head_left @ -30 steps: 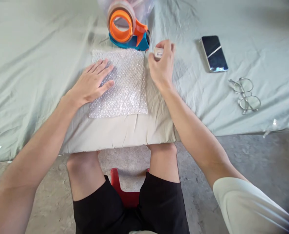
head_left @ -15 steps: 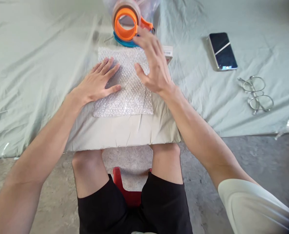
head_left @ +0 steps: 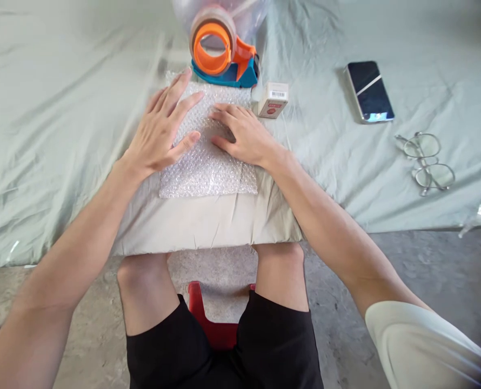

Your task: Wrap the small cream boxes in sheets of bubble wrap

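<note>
A flat sheet of bubble wrap (head_left: pixel 212 173) lies on the cloth-covered table near its front edge. Over its left side is my left hand (head_left: pixel 161 127), fingers spread and slightly raised at the tips. My right hand (head_left: pixel 244 132) rests on the wrap's right half with fingers apart, holding nothing. Just beyond the wrap's far edge stands an orange and blue tape dispenser (head_left: pixel 240 73) with a roll of tape. A small white box (head_left: pixel 273 100) with a barcode and red print sits to the right of the wrap, near my right hand.
A smartphone (head_left: pixel 369 92) and a pair of glasses (head_left: pixel 429 162) lie on the right of the green cloth (head_left: pixel 321 178). Behind the dispenser is a clear plastic bag (head_left: pixel 251 19). A red stool (head_left: pixel 220 332) shows between my legs.
My right hand has come down from near the tape dispenser onto the bubble wrap, uncovering the small box. My left hand has moved slightly farther up the wrap, fingertips lifting.
</note>
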`<state>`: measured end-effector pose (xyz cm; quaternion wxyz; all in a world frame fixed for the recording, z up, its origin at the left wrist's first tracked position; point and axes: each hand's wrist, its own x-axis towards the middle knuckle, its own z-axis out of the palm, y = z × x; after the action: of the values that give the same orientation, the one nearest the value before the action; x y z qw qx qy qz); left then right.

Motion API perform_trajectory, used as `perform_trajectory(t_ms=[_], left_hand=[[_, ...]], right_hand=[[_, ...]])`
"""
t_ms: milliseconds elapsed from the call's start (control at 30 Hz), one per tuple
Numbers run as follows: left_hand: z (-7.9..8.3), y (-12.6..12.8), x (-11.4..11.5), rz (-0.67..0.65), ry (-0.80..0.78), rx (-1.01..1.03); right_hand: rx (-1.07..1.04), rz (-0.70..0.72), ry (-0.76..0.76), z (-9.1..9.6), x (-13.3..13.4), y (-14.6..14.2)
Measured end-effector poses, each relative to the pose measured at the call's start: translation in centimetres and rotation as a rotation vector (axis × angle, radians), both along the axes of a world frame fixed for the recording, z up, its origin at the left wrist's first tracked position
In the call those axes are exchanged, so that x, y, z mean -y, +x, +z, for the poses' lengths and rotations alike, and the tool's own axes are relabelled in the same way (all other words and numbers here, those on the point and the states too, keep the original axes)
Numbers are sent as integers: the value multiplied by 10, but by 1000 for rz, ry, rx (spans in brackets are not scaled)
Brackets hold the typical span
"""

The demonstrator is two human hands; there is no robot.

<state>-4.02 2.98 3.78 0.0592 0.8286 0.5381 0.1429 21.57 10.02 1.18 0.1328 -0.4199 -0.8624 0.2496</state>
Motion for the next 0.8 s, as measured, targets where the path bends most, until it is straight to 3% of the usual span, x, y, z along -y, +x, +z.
perform_trajectory(t_ms=[100,233,367,467,600,733,800], left_hand=[[1,-1,-1,8,-38,1],[-16,-8,-9,93,-227,-6],[-30,-16,-15,96,-268,-2],[-30,-17,-17,109,-268,2],[-24,-14,-17,149,-315,-3],[-24,-13,-18,156,-328,-25],[-26,-14,-18,150,-311,-17]], right_hand=[[-15,-42,-25,1,2,-1],[-8,-54,6,-4,-1,0],[-51,-19,22,-9,-5,3],[-106,-12,32,-9,-6,4],[-2,-21,66,4,0,4],[59,-227,307,22,8,6],[75,-370,335,26,7,9]])
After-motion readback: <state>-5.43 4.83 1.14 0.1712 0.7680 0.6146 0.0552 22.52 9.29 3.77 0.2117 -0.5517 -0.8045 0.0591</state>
